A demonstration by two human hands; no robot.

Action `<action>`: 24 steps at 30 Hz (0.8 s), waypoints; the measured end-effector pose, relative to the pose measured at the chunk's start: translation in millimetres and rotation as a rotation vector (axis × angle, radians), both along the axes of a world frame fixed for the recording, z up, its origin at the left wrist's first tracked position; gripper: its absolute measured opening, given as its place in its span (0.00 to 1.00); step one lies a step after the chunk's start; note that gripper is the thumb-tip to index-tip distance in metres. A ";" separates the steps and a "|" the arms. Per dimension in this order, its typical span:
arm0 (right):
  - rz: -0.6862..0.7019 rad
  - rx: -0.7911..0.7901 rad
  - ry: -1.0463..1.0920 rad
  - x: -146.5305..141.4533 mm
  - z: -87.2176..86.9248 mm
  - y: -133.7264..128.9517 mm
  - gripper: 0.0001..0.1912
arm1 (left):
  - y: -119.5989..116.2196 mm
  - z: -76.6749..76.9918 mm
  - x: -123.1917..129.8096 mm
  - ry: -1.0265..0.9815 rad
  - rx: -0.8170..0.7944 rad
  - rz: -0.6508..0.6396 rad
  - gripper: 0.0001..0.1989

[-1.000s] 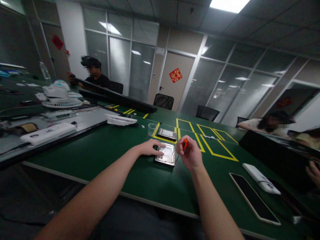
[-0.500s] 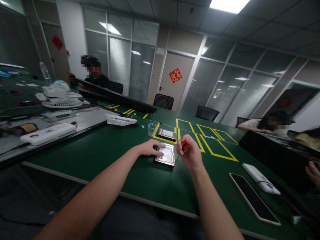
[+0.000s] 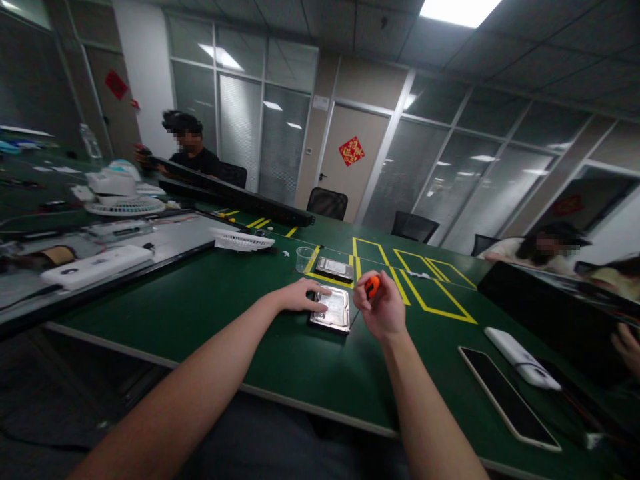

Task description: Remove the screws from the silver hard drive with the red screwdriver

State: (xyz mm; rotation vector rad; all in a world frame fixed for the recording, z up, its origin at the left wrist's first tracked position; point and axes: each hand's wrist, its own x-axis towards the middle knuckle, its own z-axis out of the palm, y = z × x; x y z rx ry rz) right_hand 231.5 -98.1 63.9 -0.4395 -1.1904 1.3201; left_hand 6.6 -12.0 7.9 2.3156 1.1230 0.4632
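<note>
A silver hard drive (image 3: 338,313) lies flat on the green table in front of me. My left hand (image 3: 303,297) grips it from its left side, thumb and fingertips resting on its top face. In my closed right hand (image 3: 383,310) is a screwdriver with an orange and black handle (image 3: 371,287). Its thin shaft slants down toward the drive's right edge; I cannot tell whether the tip touches it. A second hard drive (image 3: 334,268) lies just beyond, inside a yellow taped rectangle. Left of that one stands a clear plastic cup (image 3: 303,259).
At right lie a phone (image 3: 507,397) and a white power bank (image 3: 523,357), beside a large black case (image 3: 540,313). A white vented part (image 3: 243,240), a panel with electronics (image 3: 165,253) and a fan (image 3: 123,197) occupy the left. Other people sit around the table.
My right hand has turned slightly, so more of the orange handle shows. My left hand and the hard drive stay in place.
</note>
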 end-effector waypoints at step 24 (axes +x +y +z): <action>-0.004 0.070 -0.039 -1.2 -1.6 -2.4 0.11 | -2.7 2.1 0.1 -0.001 0.000 -0.002 0.37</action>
